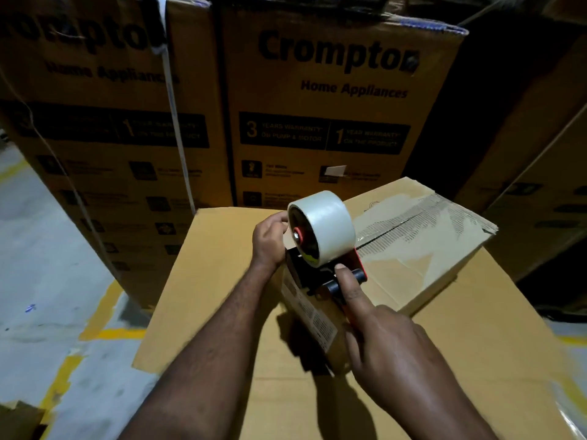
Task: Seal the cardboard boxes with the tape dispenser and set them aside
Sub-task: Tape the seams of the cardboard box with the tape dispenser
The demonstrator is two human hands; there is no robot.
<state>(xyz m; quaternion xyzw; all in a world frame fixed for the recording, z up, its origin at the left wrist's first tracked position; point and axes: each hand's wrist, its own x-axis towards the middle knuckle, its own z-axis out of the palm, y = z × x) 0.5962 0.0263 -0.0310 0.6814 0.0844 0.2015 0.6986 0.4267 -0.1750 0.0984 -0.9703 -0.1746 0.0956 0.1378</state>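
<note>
A small worn cardboard box (413,249) with old tape along its top seam lies on a large flat carton (222,281). At its near end sits a red and black tape dispenser (320,274) carrying a big roll of clear tape (324,227). My right hand (381,338) grips the dispenser's handle, thumb stretched forward along it. My left hand (270,239) curls its fingers against the left side of the roll and the box's near corner; what the fingertips pinch is hidden.
Tall printed appliance cartons (317,106) stand close behind, and more boxes (540,154) are stacked at the right. Grey concrete floor with yellow lines (104,309) lies to the left. A cardboard scrap (19,420) shows at the bottom left corner.
</note>
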